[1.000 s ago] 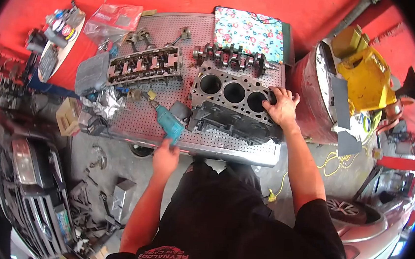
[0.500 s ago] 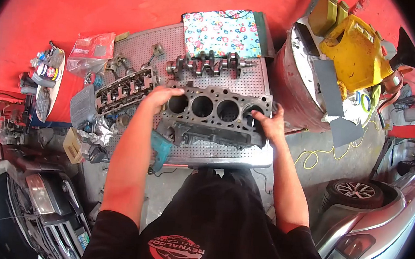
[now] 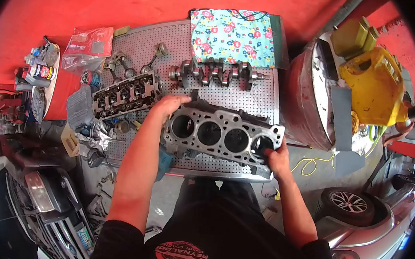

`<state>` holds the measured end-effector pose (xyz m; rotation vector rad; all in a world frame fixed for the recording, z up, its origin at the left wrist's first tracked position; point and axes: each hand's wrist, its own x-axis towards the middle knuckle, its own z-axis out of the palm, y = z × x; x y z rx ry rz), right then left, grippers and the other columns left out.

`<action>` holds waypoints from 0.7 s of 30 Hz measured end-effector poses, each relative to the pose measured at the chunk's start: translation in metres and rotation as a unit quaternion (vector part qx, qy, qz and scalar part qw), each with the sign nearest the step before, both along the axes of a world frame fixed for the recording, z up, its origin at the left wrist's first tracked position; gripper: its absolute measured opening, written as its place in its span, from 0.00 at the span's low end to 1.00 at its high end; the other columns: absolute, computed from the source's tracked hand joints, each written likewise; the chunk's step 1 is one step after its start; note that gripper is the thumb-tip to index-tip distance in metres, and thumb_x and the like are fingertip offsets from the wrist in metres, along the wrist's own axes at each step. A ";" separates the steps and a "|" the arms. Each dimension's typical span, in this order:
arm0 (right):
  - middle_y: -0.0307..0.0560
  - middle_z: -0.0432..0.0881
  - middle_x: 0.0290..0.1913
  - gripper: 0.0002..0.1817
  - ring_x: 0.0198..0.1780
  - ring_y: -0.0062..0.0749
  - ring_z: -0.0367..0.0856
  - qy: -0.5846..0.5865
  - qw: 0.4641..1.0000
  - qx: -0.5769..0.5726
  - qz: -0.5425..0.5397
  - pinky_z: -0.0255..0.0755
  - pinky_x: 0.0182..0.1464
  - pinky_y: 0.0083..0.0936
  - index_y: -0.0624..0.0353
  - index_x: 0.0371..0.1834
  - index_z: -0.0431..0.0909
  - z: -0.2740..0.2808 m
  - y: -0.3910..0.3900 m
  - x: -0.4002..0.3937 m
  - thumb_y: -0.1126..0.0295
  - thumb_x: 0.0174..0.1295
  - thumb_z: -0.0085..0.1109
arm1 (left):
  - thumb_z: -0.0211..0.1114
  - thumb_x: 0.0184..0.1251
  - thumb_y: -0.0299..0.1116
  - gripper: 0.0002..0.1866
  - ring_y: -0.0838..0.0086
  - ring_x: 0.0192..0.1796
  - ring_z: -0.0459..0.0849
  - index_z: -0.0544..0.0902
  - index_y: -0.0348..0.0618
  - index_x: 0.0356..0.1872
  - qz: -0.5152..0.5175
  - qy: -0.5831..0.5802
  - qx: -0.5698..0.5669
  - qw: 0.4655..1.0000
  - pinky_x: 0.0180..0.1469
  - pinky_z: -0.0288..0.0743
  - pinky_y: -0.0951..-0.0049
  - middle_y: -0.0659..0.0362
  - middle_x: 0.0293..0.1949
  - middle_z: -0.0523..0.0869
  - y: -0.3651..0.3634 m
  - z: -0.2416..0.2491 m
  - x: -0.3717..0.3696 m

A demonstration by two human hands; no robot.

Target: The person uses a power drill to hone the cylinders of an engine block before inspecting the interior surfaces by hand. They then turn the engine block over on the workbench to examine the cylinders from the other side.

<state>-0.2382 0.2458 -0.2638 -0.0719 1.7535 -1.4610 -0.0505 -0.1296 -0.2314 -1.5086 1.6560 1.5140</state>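
Note:
A grey engine block (image 3: 223, 133) with several round bores faces up over the front of the perforated metal table (image 3: 176, 33), its right end lower in the view. My left hand (image 3: 169, 107) grips its upper left corner. My right hand (image 3: 278, 158) is closed round the right end, the thumb at the rightmost bore. Beyond the block lies a crankshaft (image 3: 217, 74). A cylinder head (image 3: 126, 95) rests left of my left hand. Whether the block touches the table is unclear.
Flowered cloth (image 3: 233, 37) lies at the table's back. Pistons with rods (image 3: 152, 58) and a plastic bag (image 3: 89, 45) are at the left. A drum (image 3: 306, 98) and yellow jug (image 3: 374, 87) stand right. A teal object (image 3: 164, 164) sits by the front edge.
The block has tilted and turned, its right end now lower in the view and its front side face no longer showing. Both hands have moved with it. The view has shifted slightly.

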 end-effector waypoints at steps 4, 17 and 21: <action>0.50 0.77 0.71 0.41 0.68 0.44 0.77 -0.210 0.977 -0.035 -0.011 0.72 0.67 0.47 0.54 0.82 0.63 0.022 0.006 -0.035 0.53 0.65 0.61 | 0.69 0.69 0.61 0.42 0.47 0.84 0.57 0.70 0.58 0.80 0.049 0.025 0.104 0.993 0.74 0.53 0.22 0.47 0.84 0.62 -0.019 -0.038 0.013; 0.53 0.90 0.54 0.23 0.51 0.43 0.90 -0.477 0.877 0.060 0.013 0.83 0.60 0.39 0.61 0.61 0.82 -0.124 -0.002 -0.110 0.55 0.72 0.59 | 0.80 0.54 0.59 0.41 0.53 0.65 0.83 0.82 0.54 0.68 0.122 -0.056 0.285 0.949 0.65 0.71 0.31 0.50 0.67 0.84 -0.040 -0.066 0.007; 0.52 0.91 0.55 0.26 0.52 0.42 0.91 -0.491 0.866 0.089 -0.038 0.83 0.61 0.36 0.60 0.65 0.82 -0.121 -0.031 -0.097 0.53 0.75 0.59 | 0.74 0.63 0.58 0.35 0.65 0.63 0.85 0.82 0.55 0.70 0.086 -0.142 0.336 0.927 0.66 0.77 0.51 0.57 0.67 0.85 -0.041 -0.149 0.015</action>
